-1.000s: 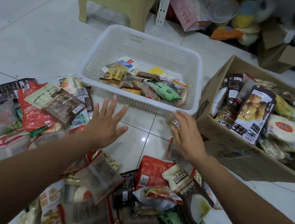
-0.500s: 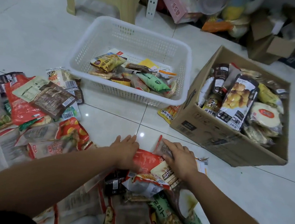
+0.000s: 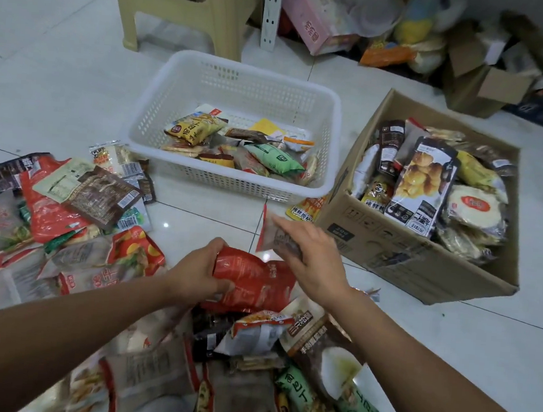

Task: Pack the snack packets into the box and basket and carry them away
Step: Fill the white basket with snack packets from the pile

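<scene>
- my left hand point(image 3: 198, 273) was flat; now it grips the red pkt point(image 3: 254, 285), near mid.
- right hand point(image 3: 319, 263) now pinches a small brown pkt point(image 3: 279, 237), just left of the box point(image 3: 374, 246).
- i think both get packed next.

Glossy white tile floor point(image 3: 62, 75) reflects a light spot; a beige plastic stool point(image 3: 182, 7) stands at its far edge beside cluttered cartons point(image 3: 487, 86).

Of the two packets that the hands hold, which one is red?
The red packet, gripped by the left hand. The right hand holds a clear packet with brownish contents, nearer the cardboard box.
</scene>
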